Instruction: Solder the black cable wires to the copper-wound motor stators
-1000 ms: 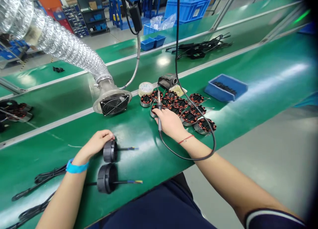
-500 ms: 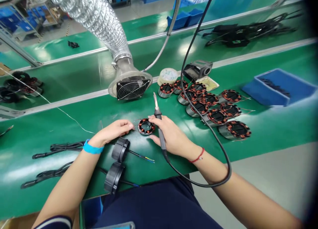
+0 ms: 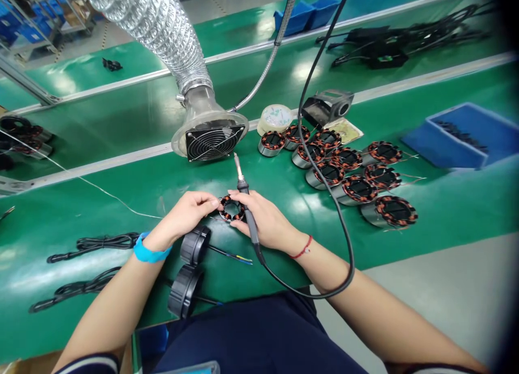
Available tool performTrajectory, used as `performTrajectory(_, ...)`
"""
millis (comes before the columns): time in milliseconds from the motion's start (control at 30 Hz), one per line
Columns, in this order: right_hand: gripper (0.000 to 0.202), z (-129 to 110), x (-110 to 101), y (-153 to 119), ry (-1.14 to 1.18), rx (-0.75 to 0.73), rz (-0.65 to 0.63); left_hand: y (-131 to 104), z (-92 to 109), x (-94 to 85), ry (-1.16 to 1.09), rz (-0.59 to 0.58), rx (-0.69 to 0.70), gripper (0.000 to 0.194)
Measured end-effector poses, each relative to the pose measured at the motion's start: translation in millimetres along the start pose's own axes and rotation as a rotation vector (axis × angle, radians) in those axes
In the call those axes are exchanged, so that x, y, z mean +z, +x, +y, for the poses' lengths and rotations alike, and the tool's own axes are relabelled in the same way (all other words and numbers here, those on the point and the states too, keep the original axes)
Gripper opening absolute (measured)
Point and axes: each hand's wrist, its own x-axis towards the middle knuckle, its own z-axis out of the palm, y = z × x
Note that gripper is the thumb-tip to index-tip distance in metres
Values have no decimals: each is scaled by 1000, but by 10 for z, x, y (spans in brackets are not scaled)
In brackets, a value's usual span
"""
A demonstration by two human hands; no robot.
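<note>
A motor stator [image 3: 232, 208] with copper windings rests on the green bench between my hands. My left hand [image 3: 195, 211] has thumb and forefinger pinched at the stator's left edge, where thin wire leads stick out; whether a lead is in the pinch is hard to see. A soldering iron [image 3: 248, 212] lies across my right hand [image 3: 265, 220], its tip pointing up and away. Thumb and fingers of that hand also touch the stator's right side. Nearer me stand two black plastic caps [image 3: 195, 245] with cables through them, one showing coloured wire ends.
Several stators [image 3: 357, 190] stand in a group at right, beside a blue bin [image 3: 458, 139]. A fume extractor fan [image 3: 214, 142] hangs behind my hands. Behind the stators are a solder iron stand [image 3: 327, 108] and a tape roll [image 3: 275, 117]. The iron's black cord [image 3: 320, 171] loops over my right forearm.
My right hand has moved left with the soldering iron and the stator. The left fingers now meet the stator's edge instead of sitting slightly apart from it. The view has shifted slightly.
</note>
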Motion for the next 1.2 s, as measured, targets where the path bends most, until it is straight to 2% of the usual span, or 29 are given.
performTrajectory(67, 57, -2, 4, -5, 9, 9, 10, -2, -16, -31, -6, 59, -2, 28)
performTrajectory(133, 57, -4, 6, -12, 10, 14, 18, -4, -52, -72, 10, 68, -12, 27)
performTrajectory(267, 60, -24, 11, -15, 1, 25, 23, 4, -106, -103, 64, -62, -22, 24)
performTrajectory(400, 61, -64, 46, 9, 15, 29, 12, 58, -119, -80, -121, -12, -36, 29)
performTrajectory(567, 58, -81, 78, 35, 42, -51, -31, 119, -144, -41, -354, -112, -72, 35)
performTrajectory(633, 57, -60, 66, 33, 36, -22, -8, 106, -141, -30, -345, -93, -68, 37)
performTrajectory(733, 58, -13, 45, 22, 7, 44, 61, 59, -112, -37, -197, -95, -73, 40)
performTrajectory(867, 59, 18, 47, 13, -17, 61, 106, 16, -76, -69, 14, -260, -77, 32)
performTrajectory(967, 58, 3, 63, 23, -28, 70, 112, 18, -95, -41, -52, -312, -86, 28)
performTrajectory(1100, 58, -11, 51, 48, -7, 52, 75, 42, -150, 44, -202, -278, -118, 39)
performTrajectory(1200, 59, 15, -11, 54, 22, 38, 35, 33, -133, 10, -136, -230, -81, 41)
